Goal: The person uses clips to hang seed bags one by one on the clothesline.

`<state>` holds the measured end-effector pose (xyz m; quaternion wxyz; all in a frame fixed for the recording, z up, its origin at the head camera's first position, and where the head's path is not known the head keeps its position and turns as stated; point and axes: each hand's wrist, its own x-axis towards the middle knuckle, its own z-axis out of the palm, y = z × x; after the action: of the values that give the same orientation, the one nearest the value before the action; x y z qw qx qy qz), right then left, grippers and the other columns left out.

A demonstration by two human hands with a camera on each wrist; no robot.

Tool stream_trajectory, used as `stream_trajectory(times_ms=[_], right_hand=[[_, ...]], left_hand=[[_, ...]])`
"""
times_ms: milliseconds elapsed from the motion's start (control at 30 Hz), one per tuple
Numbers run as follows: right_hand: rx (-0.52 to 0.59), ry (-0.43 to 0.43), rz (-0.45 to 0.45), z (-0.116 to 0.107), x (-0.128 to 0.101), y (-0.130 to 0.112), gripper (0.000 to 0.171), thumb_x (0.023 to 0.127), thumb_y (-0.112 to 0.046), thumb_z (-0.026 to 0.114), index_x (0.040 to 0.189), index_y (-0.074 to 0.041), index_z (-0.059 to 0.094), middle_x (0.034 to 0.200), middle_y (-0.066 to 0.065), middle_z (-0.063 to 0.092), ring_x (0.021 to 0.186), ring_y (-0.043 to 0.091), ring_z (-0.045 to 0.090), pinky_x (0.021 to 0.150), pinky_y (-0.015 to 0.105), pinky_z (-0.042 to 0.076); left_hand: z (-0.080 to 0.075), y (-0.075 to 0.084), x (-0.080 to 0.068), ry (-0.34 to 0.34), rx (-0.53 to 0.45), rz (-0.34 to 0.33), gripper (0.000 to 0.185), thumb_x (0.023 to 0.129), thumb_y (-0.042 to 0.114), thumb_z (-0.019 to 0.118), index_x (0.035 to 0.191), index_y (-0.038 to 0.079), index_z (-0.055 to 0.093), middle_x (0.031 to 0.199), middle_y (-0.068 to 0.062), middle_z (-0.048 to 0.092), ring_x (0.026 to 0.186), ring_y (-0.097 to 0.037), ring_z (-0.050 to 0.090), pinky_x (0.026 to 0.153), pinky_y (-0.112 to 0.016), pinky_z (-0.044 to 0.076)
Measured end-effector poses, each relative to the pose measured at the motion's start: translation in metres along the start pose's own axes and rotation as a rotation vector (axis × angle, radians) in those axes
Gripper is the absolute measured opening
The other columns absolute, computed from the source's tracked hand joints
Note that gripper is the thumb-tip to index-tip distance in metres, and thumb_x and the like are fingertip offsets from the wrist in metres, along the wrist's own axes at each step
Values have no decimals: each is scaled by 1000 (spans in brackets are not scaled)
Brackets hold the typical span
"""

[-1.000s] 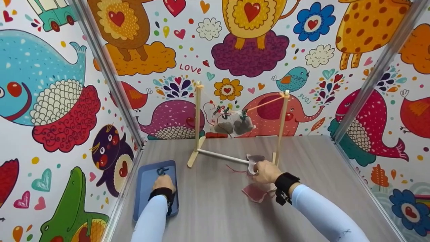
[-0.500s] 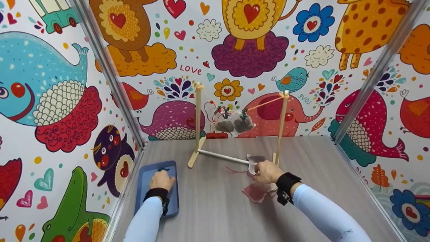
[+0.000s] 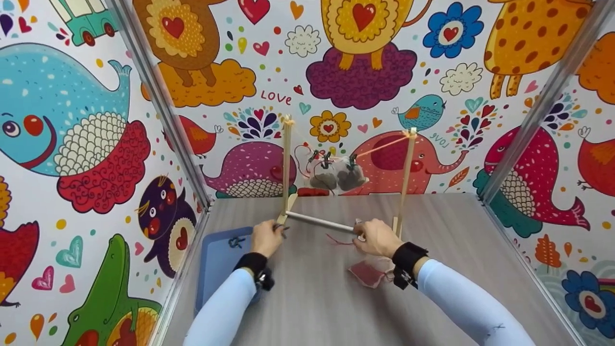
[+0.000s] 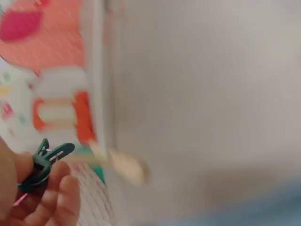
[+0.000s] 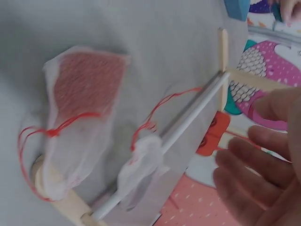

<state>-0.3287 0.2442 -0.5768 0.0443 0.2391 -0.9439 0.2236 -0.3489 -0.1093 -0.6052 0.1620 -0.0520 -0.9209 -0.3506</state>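
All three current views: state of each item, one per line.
Left hand: pinches a green clip
Right hand: fingers loose, gripping nothing
Stand: upright
Hanging bags: clipped to the sagging line
Pink-filled bag: lying on the table
Other bag: draped across the white rod
Blue tray: holds at least one dark clip

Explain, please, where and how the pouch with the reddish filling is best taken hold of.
Probably by the loose white end of the pouch, pinched from above by the right hand, the nearer of the two hands. The pouch lies on the table with its reddish filling at the opposite end, so the thin, unfilled fabric should pinch easily.
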Motion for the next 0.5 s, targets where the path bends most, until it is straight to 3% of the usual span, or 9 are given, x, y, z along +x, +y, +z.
stream_trajectory(times_ms=[67,133,200,333,500], right_hand=[[10,22,-37,0,3,-6,22,98,-19,83,113,-3,83,102,15,85,89,29,80,80,49,68],[26,36,-70,0,6,-11,28,99,-23,84,119,-4,82,106,14,85,91,30,81,82,49,70],[28,39,-89,1,8,-16,37,98,-27,86,127,-5,79,111,13,85,95,29,81,85,48,70],[18,34,-122,2,13,-24,51,97,-34,89,137,-5,73,119,14,84,99,33,82,86,49,70],[-46,104,-192,2,14,-20,46,97,-29,89,131,-2,75,114,13,85,93,32,82,81,48,69]], left_hand=[[11,20,2,-15,-65,45,11,101,7,78,99,-2,83,90,-18,84,82,-34,80,78,-49,66],[19,40,3,-73,-149,53,11,101,7,78,99,-2,82,89,-17,83,76,-28,79,72,-43,65],[27,59,3,-165,-245,16,13,105,8,75,104,-2,81,91,-16,82,74,-21,78,69,-35,65],[36,91,2,-337,-467,-128,17,110,10,68,111,-4,78,94,-15,81,71,-13,78,64,-26,64],[43,108,1,-395,-564,-161,21,111,11,66,113,-6,78,93,-12,79,71,-8,74,66,-24,65]])
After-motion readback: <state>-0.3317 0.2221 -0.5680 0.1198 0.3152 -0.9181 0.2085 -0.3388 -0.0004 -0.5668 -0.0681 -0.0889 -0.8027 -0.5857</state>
